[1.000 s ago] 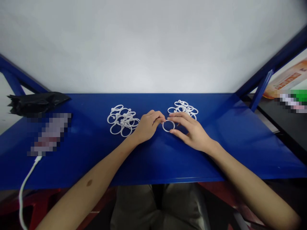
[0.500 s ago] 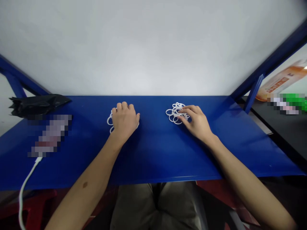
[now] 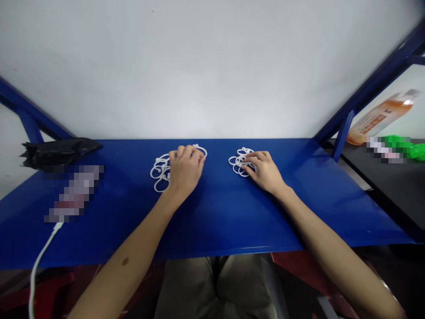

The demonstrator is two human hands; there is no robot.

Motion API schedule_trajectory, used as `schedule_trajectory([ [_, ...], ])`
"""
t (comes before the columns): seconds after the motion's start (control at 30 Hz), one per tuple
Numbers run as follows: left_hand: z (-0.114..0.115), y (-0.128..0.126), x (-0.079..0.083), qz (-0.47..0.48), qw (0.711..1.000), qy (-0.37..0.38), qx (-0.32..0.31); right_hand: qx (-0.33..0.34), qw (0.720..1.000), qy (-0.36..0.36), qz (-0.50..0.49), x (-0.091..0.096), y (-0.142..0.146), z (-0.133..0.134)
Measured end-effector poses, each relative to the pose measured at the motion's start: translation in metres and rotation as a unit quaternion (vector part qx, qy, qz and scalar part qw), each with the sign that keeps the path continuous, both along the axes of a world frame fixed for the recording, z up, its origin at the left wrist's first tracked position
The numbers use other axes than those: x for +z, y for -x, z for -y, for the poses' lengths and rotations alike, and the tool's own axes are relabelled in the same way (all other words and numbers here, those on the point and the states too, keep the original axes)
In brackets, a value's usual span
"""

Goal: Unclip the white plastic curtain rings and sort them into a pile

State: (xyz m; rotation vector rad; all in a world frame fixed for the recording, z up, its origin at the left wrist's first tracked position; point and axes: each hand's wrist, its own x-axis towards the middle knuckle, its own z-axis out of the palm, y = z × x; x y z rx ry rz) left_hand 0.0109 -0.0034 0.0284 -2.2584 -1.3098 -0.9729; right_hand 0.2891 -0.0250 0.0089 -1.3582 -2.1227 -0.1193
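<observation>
On the blue table (image 3: 212, 221) lie two loose piles of thin white rings, some with a small knob. My left hand (image 3: 186, 170) is over the right side of the left pile of white rings (image 3: 161, 167). Its fingers are bent and closed on a white ring (image 3: 202, 149) that sticks out past the fingertips. At the right pile of white rings (image 3: 237, 163), my right hand (image 3: 264, 170) has its thumb and curled fingers around some of the rings. The hand hides part of that pile.
A black plastic bag (image 3: 63, 153) lies at the left, above a blurred-out flat object (image 3: 75, 195) with a white cable (image 3: 43, 250). Blue frame bars rise at both sides. An orange-labelled bottle (image 3: 378, 119) and a green item (image 3: 396, 141) are on a dark surface at right.
My left hand has moved right, uncovering more of the left pile, and a white ring now shows at its fingertips. My right hand stays at its pile. The view has shifted slightly.
</observation>
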Motion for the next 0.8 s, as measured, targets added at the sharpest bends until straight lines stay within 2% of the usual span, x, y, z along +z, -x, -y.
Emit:
schedule_trajectory([
  [0.13,0.007,-0.016,-0.006,0.045,0.991,0.038,-0.117,-0.003,0.999,-0.025,-0.028,0.008,0.005,0.008],
  [0.23,0.015,-0.026,-0.012,0.065,0.981,0.037,-0.18,0.003,0.996,-0.033,-0.078,0.016,0.014,0.018],
  [0.33,0.022,-0.033,-0.015,0.053,0.973,0.034,-0.221,0.024,0.988,0.026,-0.151,0.018,0.026,0.028],
  [0.43,0.029,-0.037,-0.016,0.04,0.965,0.05,-0.253,0.035,0.968,0.103,-0.226,0.015,0.035,0.032],
  [0.5,0.033,-0.039,-0.015,0.055,0.957,0.066,-0.276,0.039,0.958,0.128,-0.252,0.012,0.038,0.033],
  [0.6,0.036,-0.043,-0.012,0.138,0.941,0.118,-0.284,0.047,0.957,0.133,-0.253,0.011,0.038,0.032],
  [0.67,0.036,-0.044,-0.01,0.218,0.925,0.179,-0.255,0.053,0.96,0.125,-0.245,0.012,0.037,0.033],
  [0.8,0.031,-0.042,-0.008,0.306,0.856,0.354,-0.222,0.08,0.963,0.125,-0.227,0.013,0.036,0.034],
])
